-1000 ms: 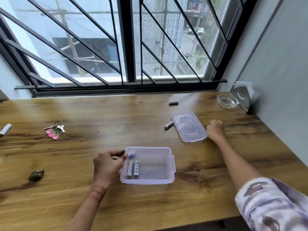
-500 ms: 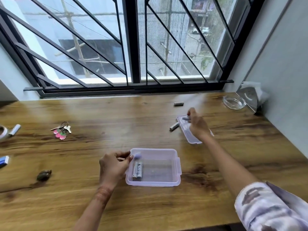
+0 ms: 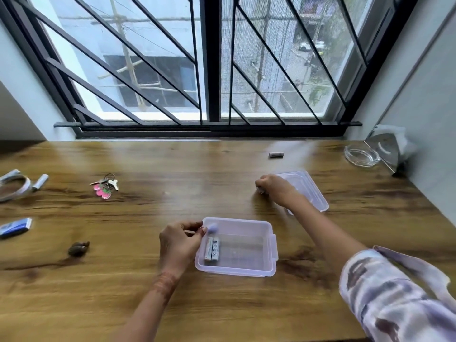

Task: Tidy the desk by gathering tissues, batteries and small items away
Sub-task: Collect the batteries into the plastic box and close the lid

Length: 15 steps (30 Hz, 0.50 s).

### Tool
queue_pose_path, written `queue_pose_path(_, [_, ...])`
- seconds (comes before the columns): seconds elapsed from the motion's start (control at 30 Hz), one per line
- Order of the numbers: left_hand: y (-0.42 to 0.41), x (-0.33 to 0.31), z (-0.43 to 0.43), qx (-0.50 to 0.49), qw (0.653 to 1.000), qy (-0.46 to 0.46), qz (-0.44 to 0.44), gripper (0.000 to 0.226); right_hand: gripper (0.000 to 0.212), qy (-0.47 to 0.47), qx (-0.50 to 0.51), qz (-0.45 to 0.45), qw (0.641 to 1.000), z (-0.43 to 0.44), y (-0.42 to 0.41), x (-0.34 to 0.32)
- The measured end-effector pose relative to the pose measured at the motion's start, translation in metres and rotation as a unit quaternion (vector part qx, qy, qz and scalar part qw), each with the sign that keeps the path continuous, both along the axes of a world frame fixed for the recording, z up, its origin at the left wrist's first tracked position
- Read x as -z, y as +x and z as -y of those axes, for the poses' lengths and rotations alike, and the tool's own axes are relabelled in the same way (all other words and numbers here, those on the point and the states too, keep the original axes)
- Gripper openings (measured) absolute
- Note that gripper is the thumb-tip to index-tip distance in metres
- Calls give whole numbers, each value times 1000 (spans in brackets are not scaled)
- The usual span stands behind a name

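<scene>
A clear plastic box (image 3: 272,245) sits on the wooden desk (image 3: 222,312) near me. Two white batteries (image 3: 211,249) lie side by side at its left end. My left hand (image 3: 179,244) pinches the box's left rim, thumb tip over the edge. My right hand (image 3: 275,191) is a fist at the left edge of the box's lid (image 3: 312,191), closed on a battery whose pale end (image 3: 260,191) shows under the fingers. A dark battery (image 3: 275,154) lies farther back, near the window.
Keys with a pink tag (image 3: 104,186) lie at mid left. A tape roll (image 3: 12,187), a white cylinder (image 3: 40,181), a blue item (image 3: 14,227) and a small brown object (image 3: 78,248) are at far left. A glass dish (image 3: 361,156) and tissue holder (image 3: 387,149) stand back right.
My right hand crossed the lid from its right side to its left edge and closed over the battery lying there. My left hand has stayed on the box rim.
</scene>
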<state>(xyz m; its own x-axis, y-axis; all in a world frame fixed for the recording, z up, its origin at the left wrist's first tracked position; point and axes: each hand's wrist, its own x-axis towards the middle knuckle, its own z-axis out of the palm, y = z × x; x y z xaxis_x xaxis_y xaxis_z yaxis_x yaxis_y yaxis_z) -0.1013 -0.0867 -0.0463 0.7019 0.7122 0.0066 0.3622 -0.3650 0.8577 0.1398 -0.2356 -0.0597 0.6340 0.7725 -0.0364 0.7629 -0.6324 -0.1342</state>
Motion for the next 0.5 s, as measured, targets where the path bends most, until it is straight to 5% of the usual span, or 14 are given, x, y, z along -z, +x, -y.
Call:
queue_pose_path(0.1, [0,1,0,-2,1000,-6,2,22,30,30,14,-9,999,-2,-10,1])
queue_pose_path(0.17, [-1,1,0,1,1000,-9,4,23,37,157,68,-68,983,-6,-26,-3])
queue_pose_path(0.3, [-1,1,1,5,1000,-16,13,25,21,417,208,-289,836,-11,-80,-42])
queue_pose_path(0.4, [-2,2,0,6,1000,-14,11,25,21,427,153,-493,742,-5,-124,-52])
queue_pose_path(0.5, [-1,1,0,13,1000,-3,13,25,20,323,201,-533,756,-7,-158,-32])
